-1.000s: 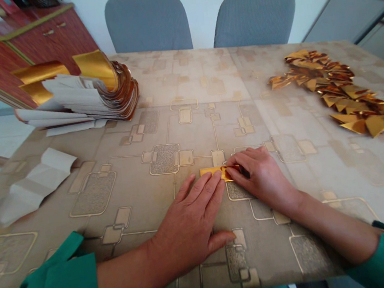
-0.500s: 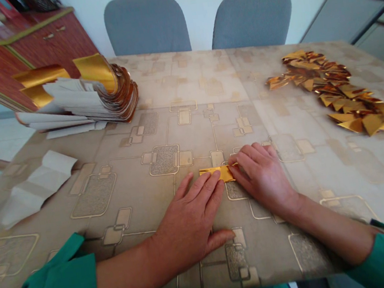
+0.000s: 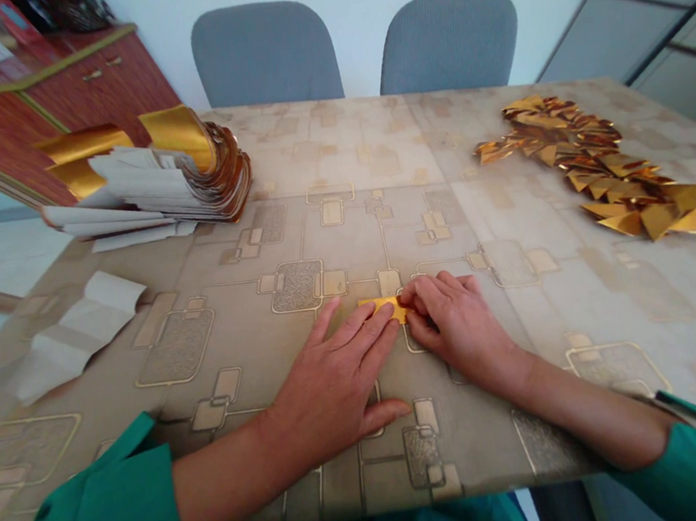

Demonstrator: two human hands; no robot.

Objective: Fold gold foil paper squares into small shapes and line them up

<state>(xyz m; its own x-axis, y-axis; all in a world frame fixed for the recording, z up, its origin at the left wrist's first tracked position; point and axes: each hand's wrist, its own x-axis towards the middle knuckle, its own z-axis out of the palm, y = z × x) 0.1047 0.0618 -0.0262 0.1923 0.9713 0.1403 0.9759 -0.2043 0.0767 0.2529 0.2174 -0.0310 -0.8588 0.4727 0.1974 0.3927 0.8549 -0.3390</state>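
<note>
A small folded strip of gold foil paper lies on the patterned table in front of me. My left hand rests flat with its fingers stretched out, the fingertips pressing on the strip's left part and the thumb apart on the tablecloth. At the strip's right end, my right hand pinches the paper between thumb and fingers. The pinched end is mostly hidden behind those fingers.
A thick curved stack of gold and white paper sheets stands at the back left. Nearer lies a creased pale sheet. Folded gold paper pieces are heaped at the right. Two grey chairs stand behind the table.
My right hand has shifted left along the strip, closer to my left hand, and less of the strip shows. My left hand stays pressed on it. The camera view has shifted slightly.
</note>
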